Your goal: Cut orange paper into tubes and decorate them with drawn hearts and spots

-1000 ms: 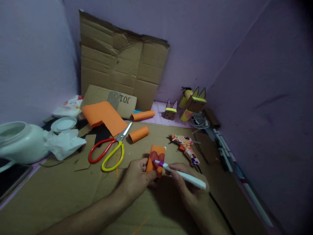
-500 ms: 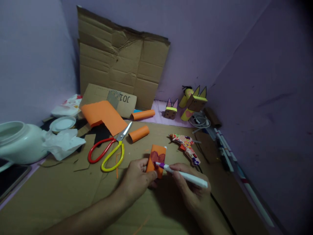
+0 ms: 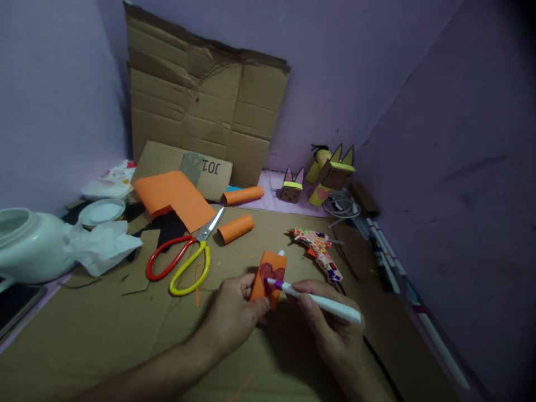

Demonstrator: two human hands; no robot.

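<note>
My left hand (image 3: 240, 312) grips a small orange paper piece (image 3: 269, 259) by its lower left edge, thumb on its front. A dark reddish-purple heart (image 3: 274, 273) is drawn and coloured on that face. In my right hand (image 3: 330, 324) is a white marker with a purple tip section (image 3: 335, 307), held like a pen, its tip on the heart's left side. A small white end of something shows behind the top edge of the paper. Scissors (image 3: 202, 244) with one red and one yellow handle lie open to the left. Two orange paper rolls (image 3: 237, 229) rest beyond.
A flowery glue gun (image 3: 316, 245) lies right, its cord running forward. Behind stand a small box-like animal head (image 3: 292, 192) and a yellow paper animal (image 3: 339, 173). Left are folded orange paper (image 3: 176, 195), a white teapot (image 3: 37, 245) and crumpled tissue (image 3: 103, 245). Cardboard (image 3: 205, 106) leans on the wall.
The view has shifted slightly. Both hands keep their grips, and the orange piece is tilted a little more to the right. The marker tip stays on the heart.
</note>
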